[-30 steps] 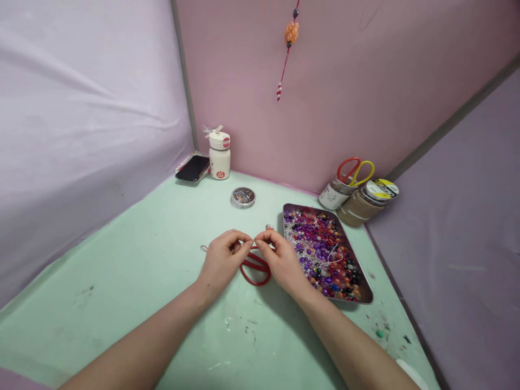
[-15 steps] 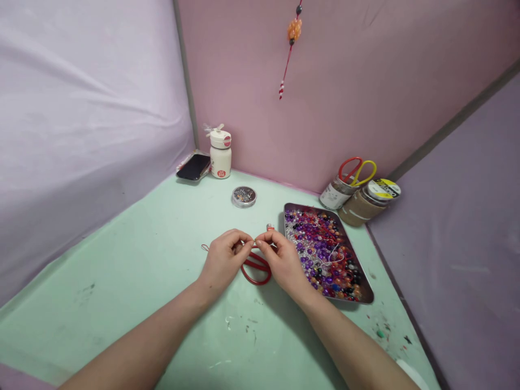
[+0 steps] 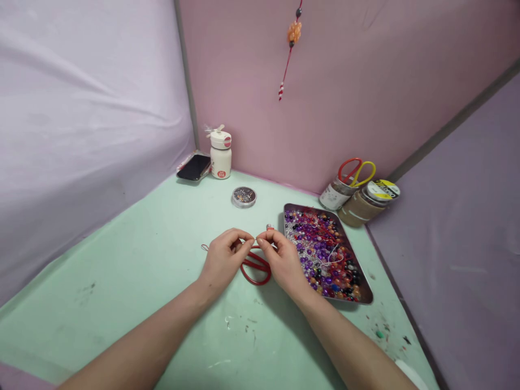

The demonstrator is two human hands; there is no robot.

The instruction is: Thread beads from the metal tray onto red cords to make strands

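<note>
My left hand (image 3: 226, 257) is closed in a pinch above the table, with a small loop of thin dark-red cord (image 3: 205, 247) showing at its left side. Facing it, my right hand (image 3: 281, 259) is also pinched, and the two sets of fingertips almost meet. Whatever sits between the tips is too small to make out. Beneath both hands lie scissors with red handles (image 3: 255, 282), their blades mostly hidden. Just beyond my right fingers stands a small red-and-silver object (image 3: 270, 227), partly covered.
Right of my hands is a metal tray (image 3: 369, 290) of mixed beads and threads. Behind it stand a jar (image 3: 333, 197) holding red and yellow scissors and a brown jar (image 3: 359, 208). A round spool (image 3: 244, 196), white bottle (image 3: 220, 162) and phone (image 3: 194, 167) sit farther back. A beaded string (image 3: 294, 32) hangs ahead.
Both hands stay in nearly the same place. My fingertips have drawn very slightly apart.
</note>
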